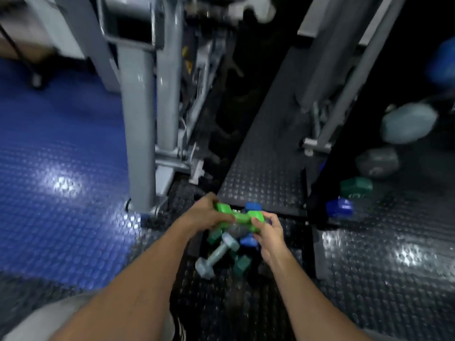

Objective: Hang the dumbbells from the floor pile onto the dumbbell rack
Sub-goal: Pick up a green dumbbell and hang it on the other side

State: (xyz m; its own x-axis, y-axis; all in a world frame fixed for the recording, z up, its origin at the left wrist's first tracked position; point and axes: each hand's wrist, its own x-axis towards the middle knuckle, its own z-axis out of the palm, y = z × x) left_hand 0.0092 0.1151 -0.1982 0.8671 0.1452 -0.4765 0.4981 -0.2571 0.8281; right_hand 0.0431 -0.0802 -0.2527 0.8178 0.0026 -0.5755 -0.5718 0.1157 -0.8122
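Note:
A bright green dumbbell point(240, 217) is held level above the floor pile. My left hand point(205, 215) grips its left end and my right hand point(267, 228) grips its right end. Under my hands lies the pile: a pale grey-blue dumbbell point(216, 254), dark green dumbbells point(242, 264) and blue dumbbells point(248, 239), partly hidden by my hands. At the right, dumbbell heads stick out from a dark rack: pale blue point(406, 125), grey point(376, 162), dark green point(355, 187) and blue point(339, 207). The picture is blurred.
Grey steel machine posts point(138, 119) stand just left of the pile. A dark studded ramp plate point(268, 153) runs up behind it, with slanted grey bars point(344, 82) at its right. Blue studded flooring point(61, 143) covers the left; black studded flooring point(369, 279) covers the right.

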